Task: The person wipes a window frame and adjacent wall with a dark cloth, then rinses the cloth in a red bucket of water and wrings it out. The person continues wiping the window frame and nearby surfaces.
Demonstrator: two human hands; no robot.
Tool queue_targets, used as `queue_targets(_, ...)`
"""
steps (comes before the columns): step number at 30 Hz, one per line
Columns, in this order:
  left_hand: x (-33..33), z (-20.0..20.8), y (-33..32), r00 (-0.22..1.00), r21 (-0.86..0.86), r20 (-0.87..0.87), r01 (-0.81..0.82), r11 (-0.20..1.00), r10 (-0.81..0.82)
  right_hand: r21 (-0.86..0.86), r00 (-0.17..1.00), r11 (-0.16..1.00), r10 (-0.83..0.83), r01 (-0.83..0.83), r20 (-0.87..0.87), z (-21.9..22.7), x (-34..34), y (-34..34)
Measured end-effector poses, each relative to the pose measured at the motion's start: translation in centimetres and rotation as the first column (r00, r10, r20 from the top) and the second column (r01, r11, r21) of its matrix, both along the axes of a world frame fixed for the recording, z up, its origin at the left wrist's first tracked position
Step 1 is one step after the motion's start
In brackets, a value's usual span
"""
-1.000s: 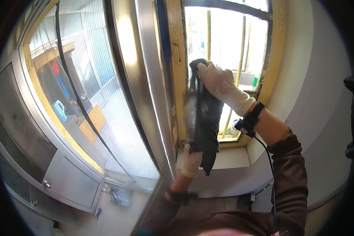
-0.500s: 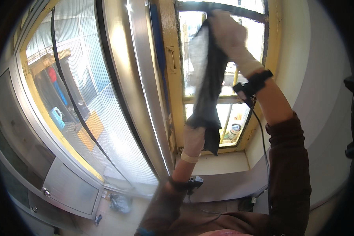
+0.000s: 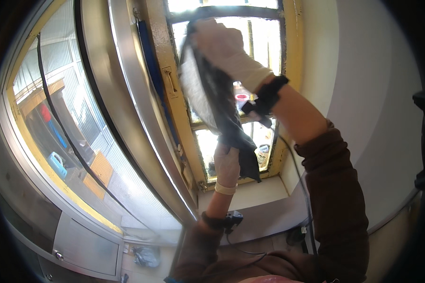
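Note:
A dark grey cloth (image 3: pixel 218 96) stretches between my two hands in front of the window (image 3: pixel 264 45), its middle smeared by motion. Up by the upper panes, my right hand (image 3: pixel 222 45), in a pale glove, is closed on the cloth's top end. Lower down, my left hand (image 3: pixel 226 167), gloved as well, grips the bottom part, and a loose corner hangs beside it. Whether the cloth touches the glass cannot be made out. Each wrist wears a black strap with a small device; a cable runs from the right one.
The yellow window frame (image 3: pixel 172 108) carries a handle (image 3: pixel 168 81). To the left stand a ribbed translucent panel (image 3: pixel 113 155) and a metal cabinet (image 3: pixel 87 247). A plastic bag (image 3: pixel 146 257) lies on the floor. Beneath the window runs a white sill (image 3: pixel 269 191).
The view has shifted, so the window appears farther left. My right hand and the cloth's upper end have moved left across the panes. Both hands keep hold of the cloth.

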State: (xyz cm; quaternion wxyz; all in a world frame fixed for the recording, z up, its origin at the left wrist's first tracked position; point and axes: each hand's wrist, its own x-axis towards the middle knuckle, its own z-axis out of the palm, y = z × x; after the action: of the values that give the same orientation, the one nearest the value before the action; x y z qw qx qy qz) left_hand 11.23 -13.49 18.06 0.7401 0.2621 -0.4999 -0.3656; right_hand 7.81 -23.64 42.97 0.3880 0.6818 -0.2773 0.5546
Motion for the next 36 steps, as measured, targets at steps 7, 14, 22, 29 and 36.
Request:
queue_targets(7,-2.5,1.0,0.0,0.962,-0.011,0.066,0.266,0.964,-0.265,-0.033,0.936,0.958,-0.269,0.283,0.229,1.6,-14.8,-5.4)
queue_targets(14,-4.0,-5.2,1.3,0.895,0.166,0.242,0.342,0.925,-0.374,0.039,0.974,0.992,-0.129,0.124,0.185,-13.0,-12.6,-0.4)
queue_targets(22,-3.6,-8.5,2.3,0.879,0.231,0.037,0.455,0.86,-0.475,0.217,0.969,0.963,-0.194,0.159,0.155,-12.7,-15.2,-0.7)
queue_targets(29,-2.3,-8.0,3.2,0.906,0.221,0.243,0.297,0.929,-0.348,0.438,0.96,0.873,-0.27,0.213,0.071,-15.3,-14.7,0.6)
queue_targets(36,-1.2,-10.1,4.5,0.932,0.218,0.07,0.335,0.917,-0.357,0.47,0.999,0.882,-0.02,0.002,0.033,-19.2,-5.5,3.1)
